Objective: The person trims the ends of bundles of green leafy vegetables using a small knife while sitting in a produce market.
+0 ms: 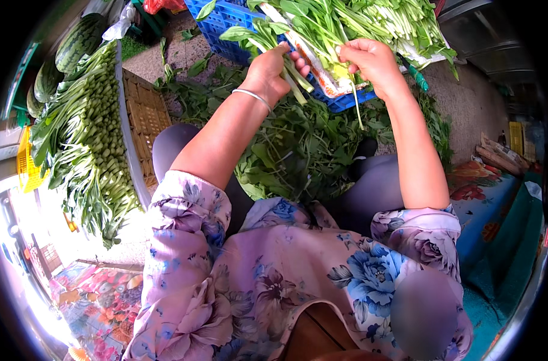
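My left hand point(270, 67) is closed around a small bunch of leafy green vegetables point(297, 85), leaves pointing up-left and cut stem ends down-right. To its right, my right hand point(372, 61) pinches a thin stem with a yellowed leaf point(341, 71) between thumb and fingers; one pale stalk hangs below it. Just beyond both hands is a white foam tray point(313, 63) with orange-red stains along its edge, resting on a blue plastic crate point(226, 29). A heap of leafy greens point(405, 20) with pale stems lies on top.
Loose leaves point(296, 153) are piled on the floor between my knees. At left, neatly stacked greens point(98, 135) stand above a brown slatted crate point(143, 113), with watermelons point(80, 43) behind. Wooden pieces point(502, 153) and a floral-patterned covering point(477, 185) are at right.
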Tool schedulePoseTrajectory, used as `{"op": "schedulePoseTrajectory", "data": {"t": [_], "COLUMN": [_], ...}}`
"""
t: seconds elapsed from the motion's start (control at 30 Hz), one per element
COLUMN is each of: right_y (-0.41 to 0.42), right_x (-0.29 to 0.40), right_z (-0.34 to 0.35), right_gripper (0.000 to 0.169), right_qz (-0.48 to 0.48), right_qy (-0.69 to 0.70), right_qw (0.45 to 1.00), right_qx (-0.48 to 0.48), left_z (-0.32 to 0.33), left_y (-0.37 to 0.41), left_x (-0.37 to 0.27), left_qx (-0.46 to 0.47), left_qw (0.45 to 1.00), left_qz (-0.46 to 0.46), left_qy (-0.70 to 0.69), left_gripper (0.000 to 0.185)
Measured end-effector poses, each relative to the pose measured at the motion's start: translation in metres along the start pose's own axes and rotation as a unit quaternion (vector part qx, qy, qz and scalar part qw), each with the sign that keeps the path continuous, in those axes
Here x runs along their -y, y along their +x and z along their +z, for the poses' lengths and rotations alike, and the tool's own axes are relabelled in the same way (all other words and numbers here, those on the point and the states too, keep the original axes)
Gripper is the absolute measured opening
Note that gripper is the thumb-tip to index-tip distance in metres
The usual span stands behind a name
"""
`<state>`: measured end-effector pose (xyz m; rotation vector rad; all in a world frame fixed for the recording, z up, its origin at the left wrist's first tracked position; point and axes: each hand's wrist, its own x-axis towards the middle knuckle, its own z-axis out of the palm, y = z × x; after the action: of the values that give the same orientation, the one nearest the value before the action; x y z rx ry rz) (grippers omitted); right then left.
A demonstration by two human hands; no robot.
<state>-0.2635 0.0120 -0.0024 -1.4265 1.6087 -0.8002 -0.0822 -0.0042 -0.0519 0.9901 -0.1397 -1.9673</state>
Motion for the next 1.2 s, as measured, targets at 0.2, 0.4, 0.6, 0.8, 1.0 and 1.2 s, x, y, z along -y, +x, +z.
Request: {"op": "schedulePoseTrajectory", "data": {"t": [0.2,0.4,0.6,0.8,1.0,1.2], "right_y": [0.009,0.017,-0.015,-0.027,0.005,-0.006], "right_x": [-0.014,-0.015,0.008,0.019,-0.026,-0.022], "right_z": [0.02,0.018,0.01,0.027,-0.014,0.0], "right_gripper": [0.047,0.033,0.018,0.04,0.041,0.025], "right_qz": [-0.097,-0.048,0.033,-0.014,-0.05,-0.035], "right_qy": [-0.295,-0.18,0.038,-0.103,-0.177,-0.181], "right_qw": [0.945,0.982,0.997,0.991,0.983,0.982], "right_qx": [-0.106,-0.042,0.05,0.084,-0.015,0.039], "left_z": [0.002,0.006,0.015,-0.007,0.004,-0.001], "left_y": [0.004,0.001,-0.013,0.015,-0.001,0.001], "left_x": [0.006,0.005,0.002,0.006,0.0,-0.009], "left_qx": [0.016,0.015,0.032,0.09,0.102,0.155], "left_qw": [0.999,0.999,0.992,0.981,0.982,0.982], "left_qz": [-0.001,0.012,0.064,0.048,0.012,-0.008], "left_qy": [0.048,0.042,0.1,0.163,0.161,0.11], "left_gripper": [0.02,0.02,0.038,0.023,0.02,0.011]}}
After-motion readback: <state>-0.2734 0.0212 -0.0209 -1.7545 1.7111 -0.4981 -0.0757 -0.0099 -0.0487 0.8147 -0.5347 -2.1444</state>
